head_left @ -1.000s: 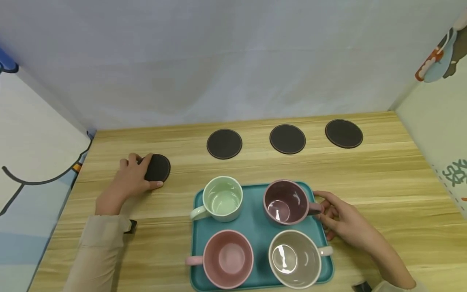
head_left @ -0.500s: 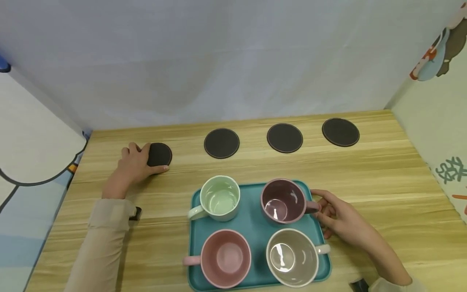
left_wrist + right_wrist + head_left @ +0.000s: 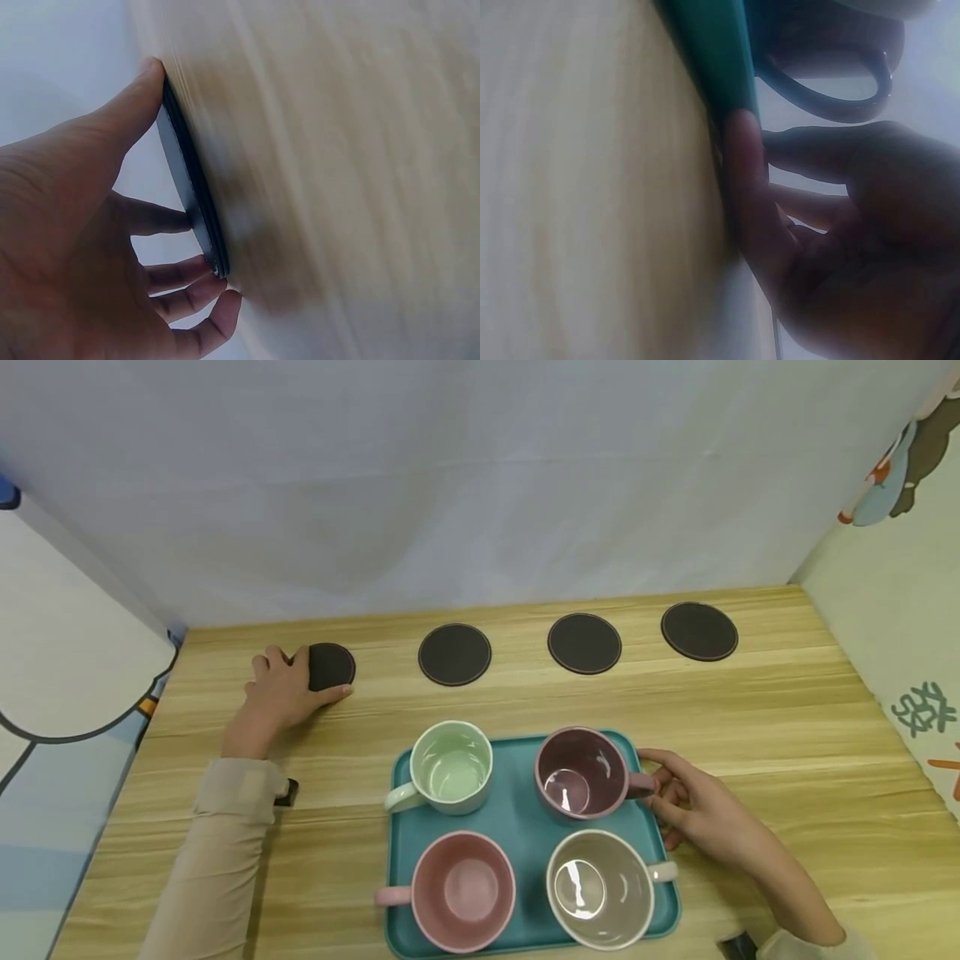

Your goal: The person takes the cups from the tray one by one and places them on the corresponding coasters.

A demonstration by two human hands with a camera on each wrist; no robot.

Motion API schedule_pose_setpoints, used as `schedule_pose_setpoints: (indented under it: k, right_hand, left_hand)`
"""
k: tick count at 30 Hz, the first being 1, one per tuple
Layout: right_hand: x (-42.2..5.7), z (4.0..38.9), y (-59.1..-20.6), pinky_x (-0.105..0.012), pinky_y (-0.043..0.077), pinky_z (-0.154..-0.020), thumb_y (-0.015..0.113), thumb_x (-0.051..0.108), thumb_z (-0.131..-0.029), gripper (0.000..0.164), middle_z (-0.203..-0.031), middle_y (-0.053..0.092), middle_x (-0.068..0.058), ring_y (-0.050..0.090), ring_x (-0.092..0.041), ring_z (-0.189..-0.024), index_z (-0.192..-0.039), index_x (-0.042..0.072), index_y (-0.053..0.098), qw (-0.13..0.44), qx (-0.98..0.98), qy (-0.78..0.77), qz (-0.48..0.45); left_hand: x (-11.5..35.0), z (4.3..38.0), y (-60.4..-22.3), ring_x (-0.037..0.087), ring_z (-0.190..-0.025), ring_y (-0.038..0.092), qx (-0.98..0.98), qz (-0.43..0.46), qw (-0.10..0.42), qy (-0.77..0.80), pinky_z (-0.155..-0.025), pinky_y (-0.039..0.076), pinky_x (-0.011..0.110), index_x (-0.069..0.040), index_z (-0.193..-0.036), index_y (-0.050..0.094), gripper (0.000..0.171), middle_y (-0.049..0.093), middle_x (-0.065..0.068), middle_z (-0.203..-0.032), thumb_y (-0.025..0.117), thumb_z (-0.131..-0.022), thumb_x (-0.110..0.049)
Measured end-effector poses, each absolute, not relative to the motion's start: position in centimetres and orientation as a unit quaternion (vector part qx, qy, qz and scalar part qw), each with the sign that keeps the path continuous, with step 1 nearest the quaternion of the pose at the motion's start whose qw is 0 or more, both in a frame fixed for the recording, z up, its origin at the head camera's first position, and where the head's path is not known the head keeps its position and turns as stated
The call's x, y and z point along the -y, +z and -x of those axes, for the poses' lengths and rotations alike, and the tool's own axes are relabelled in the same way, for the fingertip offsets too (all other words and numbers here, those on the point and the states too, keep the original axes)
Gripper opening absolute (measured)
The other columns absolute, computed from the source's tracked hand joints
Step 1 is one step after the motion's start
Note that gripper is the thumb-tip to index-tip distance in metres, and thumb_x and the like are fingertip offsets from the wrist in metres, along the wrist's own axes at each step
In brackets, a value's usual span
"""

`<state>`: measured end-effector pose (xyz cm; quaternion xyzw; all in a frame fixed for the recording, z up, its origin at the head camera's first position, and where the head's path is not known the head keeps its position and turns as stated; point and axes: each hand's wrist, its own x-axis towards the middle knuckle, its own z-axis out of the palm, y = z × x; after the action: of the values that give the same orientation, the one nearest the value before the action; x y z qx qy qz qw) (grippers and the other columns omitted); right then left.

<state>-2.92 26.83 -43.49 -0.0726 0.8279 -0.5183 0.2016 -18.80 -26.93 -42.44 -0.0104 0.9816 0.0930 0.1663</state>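
Coaster (image 3: 332,667) pinched by its rim, tray (image 3: 517,785) held at its edge

The left grip (image 3: 281,692) spans the coaster near the left end of the surface (image 3: 765,718), thumb along the near side and fingers round the left, with the dark disc between them. The left wrist view shows thumb and fingertips meeting the rim; whether the disc lies quite flat or is raised a little, I cannot tell, nor whether the lines along its edge mean more than one layer. It stands roughly in a row with the second coaster (image 3: 455,654), third coaster (image 3: 584,643) and fourth coaster (image 3: 700,632), each apart from the next.

It looks thin, stiff and light, with a smooth face that should slide easily. The rim is the place to take hold: thumb and fingers on opposite sides, with little force.

The right grip (image 3: 708,814) pinches the tray's right edge, just beside the handle (image 3: 640,785) of the plum mug (image 3: 567,789). The tray also bears a green mug (image 3: 453,772), a pink mug (image 3: 468,889) and a cream mug (image 3: 600,889). Loaded so, it is probably heavy and wants level support at both ends, as the glossy, likely ceramic mugs could slip or chip; each offers its outward handle as the surest hold.
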Motion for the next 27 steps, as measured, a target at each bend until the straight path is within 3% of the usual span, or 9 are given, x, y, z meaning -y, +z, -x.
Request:
schedule_pose_setpoints:
  k: [22, 27]
  right_hand:
    - [-26.7, 2.9, -43.4, -0.034, 0.06, -0.053, 0.062, 0.002, -0.102, 0.055, -0.105, 0.06, -0.018, 0.062, -0.01, -0.07, -0.154, 0.004, 0.042, 0.197, -0.829, -0.518, 0.075]
    - [-26.7, 2.9, -43.4, -0.034, 0.06, -0.053, 0.062, 0.002, -0.102, 0.055, -0.106, 0.06, -0.018, 0.062, -0.01, -0.07, -0.154, 0.003, 0.042, 0.199, -0.83, -0.516, 0.07]
  left_hand:
    - [27.0, 18.5, -42.7, 0.071, -0.145, 0.006, -0.98, 0.005, 0.169, 0.105, -0.106, 0.032, 0.08, 0.013, -0.161, -0.001, 0.117, 0.0, 0.053, -0.156, 0.047, -0.099, -0.073]
    - [27.0, 18.1, -42.5, 0.071, -0.144, 0.007, -0.98, -0.002, 0.166, 0.112, -0.106, 0.032, 0.079, 0.012, -0.162, -0.003, 0.116, 0.002, 0.053, -0.155, 0.046, -0.1, -0.073]
